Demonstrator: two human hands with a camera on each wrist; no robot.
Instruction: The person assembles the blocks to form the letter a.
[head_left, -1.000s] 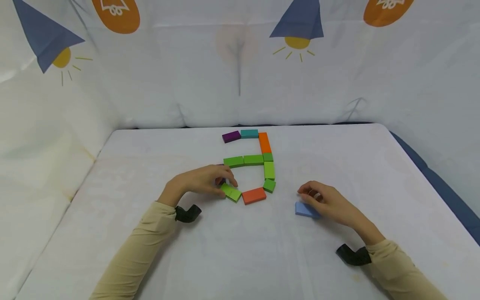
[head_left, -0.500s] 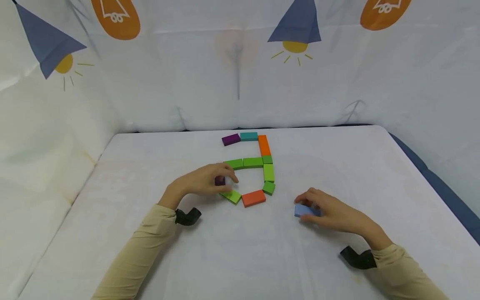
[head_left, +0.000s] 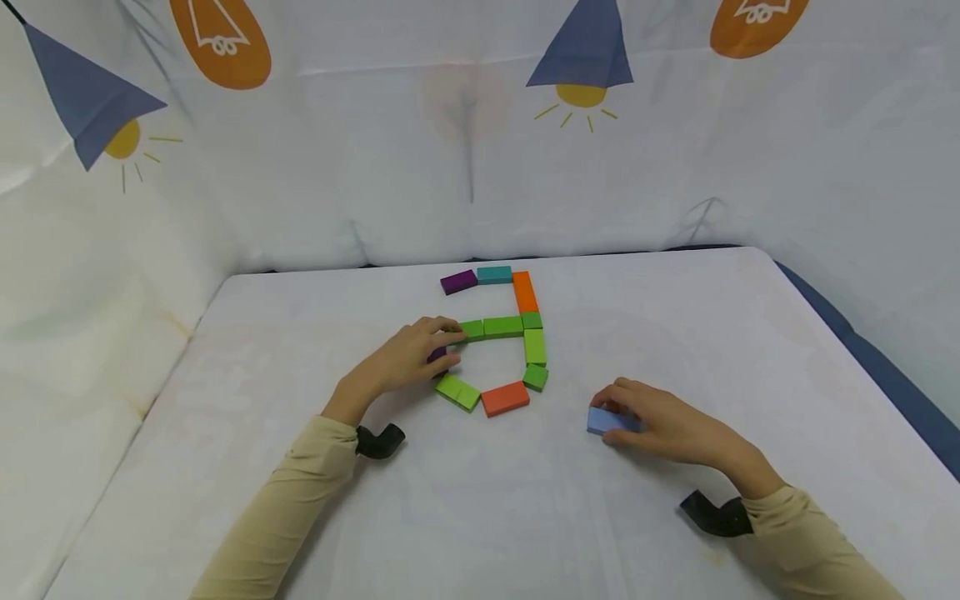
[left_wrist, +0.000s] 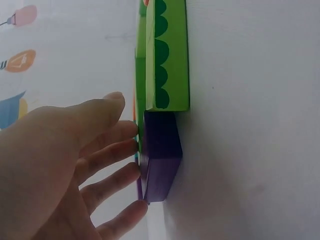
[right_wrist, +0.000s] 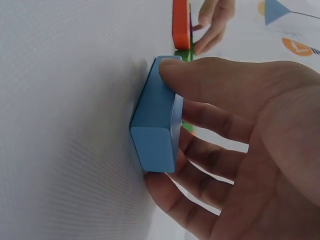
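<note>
My right hand [head_left: 671, 425] holds a light blue block [right_wrist: 152, 97] on the white table, thumb on its near side and fingers curled round the far side. Over the left end of a figure of coloured blocks is my left hand [head_left: 408, 358], its fingers loosely spread. Beneath it a dark purple block [left_wrist: 161, 155] is partly hidden; the fingertips are at its side, and whether they touch it I cannot tell. The left thumb is apart from it. A light green block with a scalloped dark green pattern [left_wrist: 171, 60] adjoins the purple one.
The figure also has a red-orange block [head_left: 505, 399], several green blocks [head_left: 503, 327], an orange block [head_left: 525, 292], a teal block [head_left: 494, 275] and another purple block [head_left: 459, 282]. The table's far edge lies just behind, before a white printed curtain [head_left: 375, 167].
My right hand has lowered its fingers and thumb round the light blue block. My left hand has moved off the light green block, up toward the purple block and the green row.
</note>
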